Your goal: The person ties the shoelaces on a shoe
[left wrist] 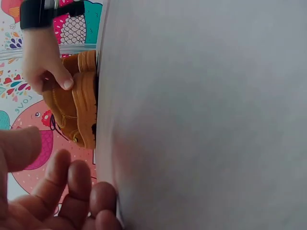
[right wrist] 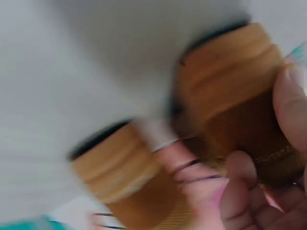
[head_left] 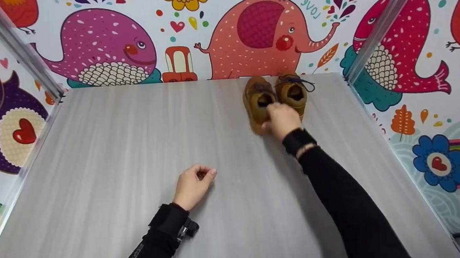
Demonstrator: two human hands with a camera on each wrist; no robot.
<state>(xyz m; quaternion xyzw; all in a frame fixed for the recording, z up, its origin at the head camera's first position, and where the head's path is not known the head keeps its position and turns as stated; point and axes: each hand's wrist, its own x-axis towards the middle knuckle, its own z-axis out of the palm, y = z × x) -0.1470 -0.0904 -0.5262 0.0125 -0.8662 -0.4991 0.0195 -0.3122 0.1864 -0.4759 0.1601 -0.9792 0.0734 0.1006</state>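
Observation:
Two brown lace-up shoes stand side by side against the back wall, toes toward the wall: a left shoe [head_left: 252, 103] and a right shoe [head_left: 295, 94]. My right hand [head_left: 284, 121] grips the left shoe at its heel, the thumb on one side and the fingers on the other. Blur softens the right wrist view, where the gripped shoe [right wrist: 235, 81] and its neighbour [right wrist: 124, 172] show their heels. My left hand [head_left: 193, 186] hovers over the floor nearer to me, its fingers loosely curled around nothing.
A grey wood-grain board [head_left: 134, 144] lies under both hands. Printed cartoon panels rise at the back [head_left: 183, 35] and on both sides, joined by metal corner posts [head_left: 384, 25]. A dark lace [head_left: 306, 84] sticks out from the right shoe.

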